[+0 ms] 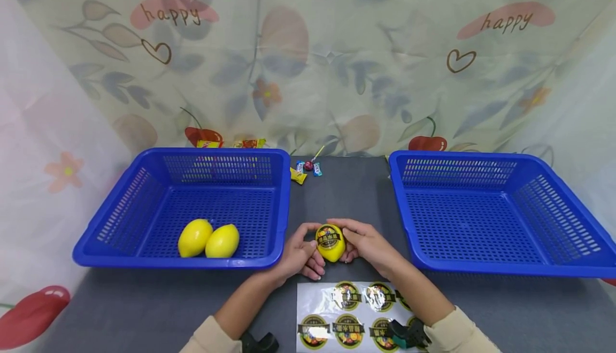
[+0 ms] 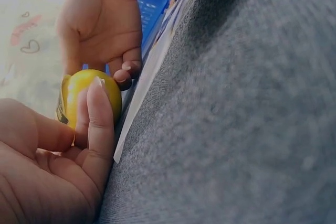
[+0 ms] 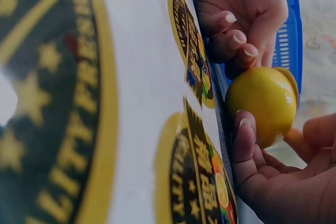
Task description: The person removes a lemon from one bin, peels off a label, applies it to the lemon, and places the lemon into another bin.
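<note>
A yellow lemon [image 1: 333, 255] with a round black-and-gold sticker [image 1: 329, 237] on its upper face is held between both hands, between the two baskets. My left hand [image 1: 299, 255] grips its left side with thumb and fingers. On the other side, my right hand [image 1: 369, 244] has its fingers curled about the lemon. In the right wrist view, one edge of the sticker stands slightly off the lemon [image 3: 261, 100]. Just nearer than the hands lies a white sheet of matching stickers [image 1: 313, 292], partly covered by the right forearm.
Two lemons [image 1: 194, 238] lie in the left blue basket [image 1: 180, 262]. Another blue basket [image 1: 510, 268] stands on the right. Small wrapped candies [image 1: 316, 169] and a lollipop [image 1: 309, 166] are at the back of the grey table. A patterned curtain [image 1: 332, 75] hangs behind.
</note>
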### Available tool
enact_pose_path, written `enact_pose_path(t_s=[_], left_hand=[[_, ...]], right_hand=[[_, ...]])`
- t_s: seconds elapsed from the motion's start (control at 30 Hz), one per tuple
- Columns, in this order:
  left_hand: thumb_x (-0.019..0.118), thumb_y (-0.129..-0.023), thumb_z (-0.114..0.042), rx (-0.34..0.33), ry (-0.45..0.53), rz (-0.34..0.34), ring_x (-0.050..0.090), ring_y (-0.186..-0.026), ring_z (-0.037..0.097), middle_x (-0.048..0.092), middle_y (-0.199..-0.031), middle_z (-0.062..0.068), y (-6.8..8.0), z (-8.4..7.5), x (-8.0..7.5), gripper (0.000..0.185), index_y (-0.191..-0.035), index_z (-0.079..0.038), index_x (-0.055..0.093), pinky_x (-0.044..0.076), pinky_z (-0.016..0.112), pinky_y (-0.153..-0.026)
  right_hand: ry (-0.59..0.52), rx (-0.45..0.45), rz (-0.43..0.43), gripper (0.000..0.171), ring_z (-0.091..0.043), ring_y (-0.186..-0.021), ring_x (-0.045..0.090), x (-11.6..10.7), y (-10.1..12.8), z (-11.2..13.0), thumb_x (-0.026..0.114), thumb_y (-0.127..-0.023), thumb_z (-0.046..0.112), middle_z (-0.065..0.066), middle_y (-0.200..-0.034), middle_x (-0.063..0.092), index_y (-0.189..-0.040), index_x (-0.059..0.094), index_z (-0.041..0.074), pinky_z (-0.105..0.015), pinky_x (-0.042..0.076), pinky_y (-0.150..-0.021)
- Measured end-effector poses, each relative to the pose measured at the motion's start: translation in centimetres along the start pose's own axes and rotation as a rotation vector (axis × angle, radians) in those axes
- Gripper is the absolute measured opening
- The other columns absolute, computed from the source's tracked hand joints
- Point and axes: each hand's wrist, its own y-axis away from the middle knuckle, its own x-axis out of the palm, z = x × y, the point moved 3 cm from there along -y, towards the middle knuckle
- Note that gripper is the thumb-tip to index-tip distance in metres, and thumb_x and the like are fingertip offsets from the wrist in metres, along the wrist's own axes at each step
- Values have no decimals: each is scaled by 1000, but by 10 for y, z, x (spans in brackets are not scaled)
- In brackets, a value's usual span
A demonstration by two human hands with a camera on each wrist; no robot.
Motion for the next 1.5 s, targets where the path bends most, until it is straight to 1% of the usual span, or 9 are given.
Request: enact_pose_path(t_s=[0.2,0.57,0.73,0.87,1.03,1.13,1.23,1.37,1.5], left_hand=[[37,-108,-8,1,7,6,64,-61,15,60,-75,8,0,-1,-1,40,-148,-7,34,56,29,-52],[38,-106,-1,33,19,38,65,-63,14,60,-76,7,-1,0,-3,43,-148,-5,33,54,25,-51],[37,-105,1,39,30,47,65,-64,14,60,-77,8,-1,-1,-3,45,-149,-3,31,54,24,-51],[35,-104,4,25,21,31,65,-63,14,59,-76,7,-1,-1,-4,47,-150,-4,33,54,25,-51],[36,-103,4,30,10,35,61,-58,13,57,-73,8,-1,-2,-5,47,-149,-7,37,54,26,-50],[39,-103,2,35,-5,42,59,-57,13,56,-72,8,0,-2,-4,45,-147,-6,41,54,26,-50],[42,-103,0,32,-9,46,59,-58,13,56,-73,9,0,-1,-2,41,-144,-4,43,53,25,-50],[42,-103,1,36,-32,51,61,-59,14,60,-72,9,1,0,2,36,-138,1,46,54,26,-51],[43,-101,1,53,-86,59,63,-60,15,65,-72,10,2,0,4,32,-132,4,51,56,29,-53]], right_hand=[[24,-10,5,41,-23,-74,63,0,0,0,41,-109,17,-15,-111,62,-146,48,1,-30,54,-67],[49,-37,29,42,-25,-76,62,-2,-1,0,45,-108,16,-17,-119,60,-147,46,1,-31,54,-67],[15,-6,44,43,-24,-76,60,-2,-2,-1,41,-109,16,-18,-115,59,-149,44,1,-29,53,-68],[29,-4,68,52,-24,-78,61,-1,-2,1,51,-106,26,-20,-127,54,-150,40,1,-31,54,-70],[249,-129,70,71,-18,-76,60,6,0,4,77,-91,25,-17,-124,55,-146,40,2,-29,53,-66],[463,-222,4,72,-16,-85,58,11,4,8,86,-81,25,-11,-116,57,-139,48,6,-29,53,-70],[641,-251,-60,68,-15,-92,55,14,13,19,89,-75,28,-4,-114,56,-132,55,14,-31,52,-73],[740,-265,-66,66,-10,-88,56,18,38,47,89,-74,36,4,-112,56,-129,56,23,-30,52,-70],[717,-307,-20,65,-9,-82,57,19,68,86,89,-75,38,8,-112,57,-130,55,26,-27,53,-66]])
